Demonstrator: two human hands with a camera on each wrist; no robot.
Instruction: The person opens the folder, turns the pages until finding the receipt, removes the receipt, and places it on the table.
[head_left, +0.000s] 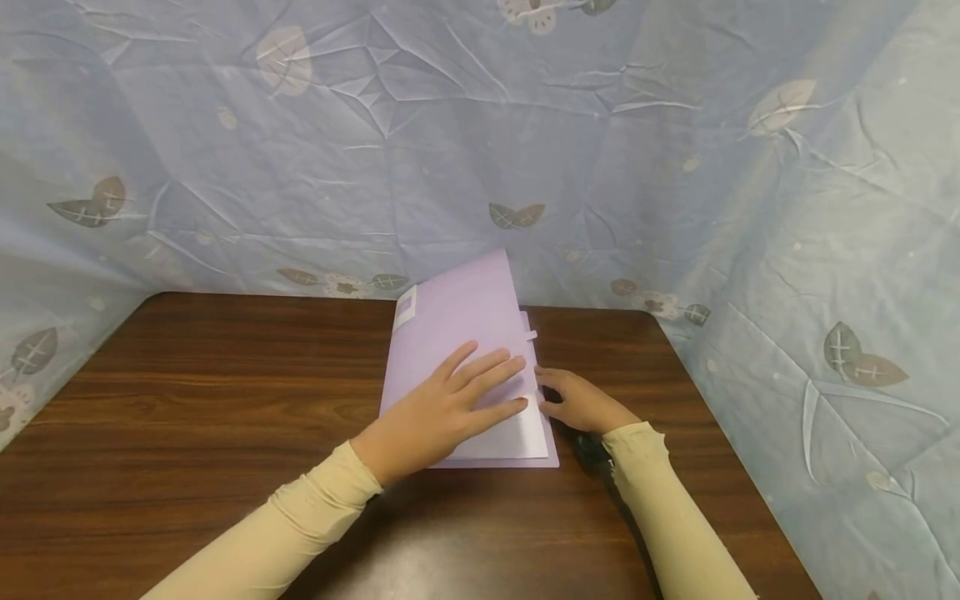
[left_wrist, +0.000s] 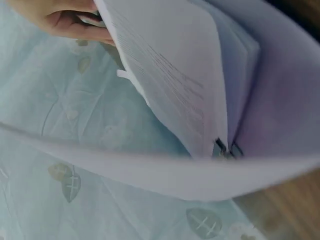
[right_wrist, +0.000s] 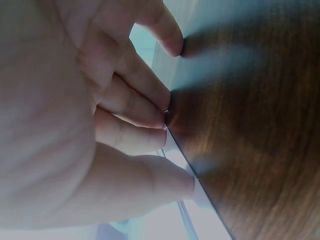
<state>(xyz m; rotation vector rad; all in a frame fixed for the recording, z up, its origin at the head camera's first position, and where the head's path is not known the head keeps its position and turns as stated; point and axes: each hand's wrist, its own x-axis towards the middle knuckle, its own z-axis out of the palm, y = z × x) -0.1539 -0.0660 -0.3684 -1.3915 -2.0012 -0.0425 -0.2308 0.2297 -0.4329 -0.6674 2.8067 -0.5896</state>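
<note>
The purple folder (head_left: pixel 551 457) lies on the brown table (head_left: pixel 262 375), its cover (head_left: pixel 461 308) partly up. The left hand (head_left: pixel 442 408) has straight, spread fingers over the folder's cover, with no grip to be seen. The right hand (head_left: pixel 581 400) touches the folder's right edge with loose fingers. The folder looks light, smooth and bendy (its papers (left_wrist: pixel 165 60) could crease), so hold the cover's free edge.
</note>
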